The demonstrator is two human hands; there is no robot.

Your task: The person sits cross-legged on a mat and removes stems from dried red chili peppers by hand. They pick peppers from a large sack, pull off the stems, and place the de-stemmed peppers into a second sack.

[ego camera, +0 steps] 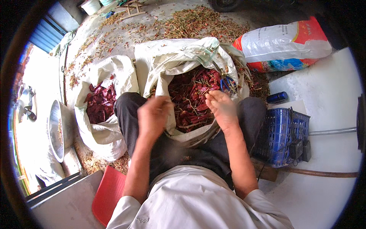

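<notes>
A large white woven sack (pixel 183 47) stands upright between my knees, its mouth rolled back. Inside lie dried red chili peppers (pixel 197 108), many with pale stems. Over the sack's right side is my right hand (pixel 224 110), fingers bent close together; whether anything is between the fingertips is unclear. My left hand (pixel 153 116) is blurred by motion beside the sack's left rim, and its grip is hidden. Blue-handled scissors (pixel 226 84) rest against the inner right rim. Left of my knee, a smaller white sack (pixel 98 140) holds dark red chili peppers (pixel 101 103).
Stem scraps (pixel 197 21) cover the floor beyond. A filled printed sack (pixel 281 44) lies at the upper right. To my right are a blue plastic crate (pixel 276 137) and a dark blue cylinder (pixel 276 97). A metal basin (pixel 64 128) leans at the left.
</notes>
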